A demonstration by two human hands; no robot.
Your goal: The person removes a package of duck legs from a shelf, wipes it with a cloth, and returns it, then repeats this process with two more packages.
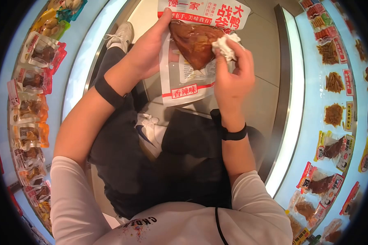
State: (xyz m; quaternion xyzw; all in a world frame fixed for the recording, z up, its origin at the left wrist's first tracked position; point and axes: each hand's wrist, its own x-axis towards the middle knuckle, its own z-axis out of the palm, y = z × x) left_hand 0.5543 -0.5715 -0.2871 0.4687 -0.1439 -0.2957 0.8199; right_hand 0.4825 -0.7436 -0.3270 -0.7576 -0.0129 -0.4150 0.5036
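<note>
My left hand (148, 49) grips the left edge of a vacuum-packed meat packet (192, 43), thumb on its front and the fingers mostly behind it. The packet is clear plastic with red and white printing, and a brown piece of meat shows inside. It is held up in front of me, above my legs. In my right hand (235, 77) a crumpled white tissue (227, 47) is pinched between thumb and fingers. That tissue rests against the right side of the packet's front, over the meat.
Lit shelves on the left carry a row of packaged snacks (30, 108). More packets (335, 147) stand along the lit shelves on the right. A dark metal shelf edge (288, 81) runs beside the tiled floor (263, 49). My legs and white shoes (151, 132) are below the packet.
</note>
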